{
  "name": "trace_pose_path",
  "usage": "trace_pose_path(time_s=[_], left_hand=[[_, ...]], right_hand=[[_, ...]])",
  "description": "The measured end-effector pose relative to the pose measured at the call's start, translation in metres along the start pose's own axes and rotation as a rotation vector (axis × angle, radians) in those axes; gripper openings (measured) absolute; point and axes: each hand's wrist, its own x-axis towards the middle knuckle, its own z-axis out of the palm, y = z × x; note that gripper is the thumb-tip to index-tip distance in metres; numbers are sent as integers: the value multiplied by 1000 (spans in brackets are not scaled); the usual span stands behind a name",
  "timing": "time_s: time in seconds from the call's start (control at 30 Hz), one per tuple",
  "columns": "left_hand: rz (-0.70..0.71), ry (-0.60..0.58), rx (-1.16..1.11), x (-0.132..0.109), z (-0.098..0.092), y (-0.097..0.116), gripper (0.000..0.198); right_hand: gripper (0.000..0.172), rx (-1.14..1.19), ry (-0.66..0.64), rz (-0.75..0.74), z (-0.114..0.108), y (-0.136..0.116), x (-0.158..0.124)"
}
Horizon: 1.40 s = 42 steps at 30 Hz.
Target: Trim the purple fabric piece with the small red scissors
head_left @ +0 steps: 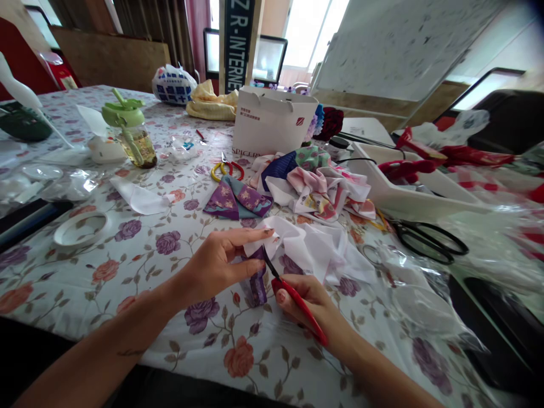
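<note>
My left hand (221, 258) pinches a piece of white and purple fabric (257, 280) between thumb and fingers, just above the floral tablecloth (170, 243). My right hand (314, 309) grips small red-handled scissors (297, 300), whose dark blades point up into the fabric beside my left thumb. A heap of white fabric (314, 243) lies right behind both hands.
Purple folded cloth (238, 201), mixed coloured fabric scraps (318, 184), yellow and red scissors (227, 168), a white paper bag (272, 122), a green-lidded bottle (131, 133), a tape roll (80, 228), large black scissors (429, 241) and a white tray (403, 195) surround the hands.
</note>
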Motion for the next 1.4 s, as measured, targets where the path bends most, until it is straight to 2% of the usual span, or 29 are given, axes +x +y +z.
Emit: trace_pose_path(time_s=[0.5,0.8,1.0,1.4], left_hand=[[13,-13,-34,1,-1,-4,46],[-15,-10,-32,3,-3,6,43],[-17,-49,-60,4,-4,4,44],[-10,-42,-56,4,-2,4,45]], right_hand=[[56,-26,40,43,0,-1,-1],[53,-29,-26,18,-5,3,0],[53,-32,-49,35,-8,6,0],[56,-36,-27,15,-4,1,-1]])
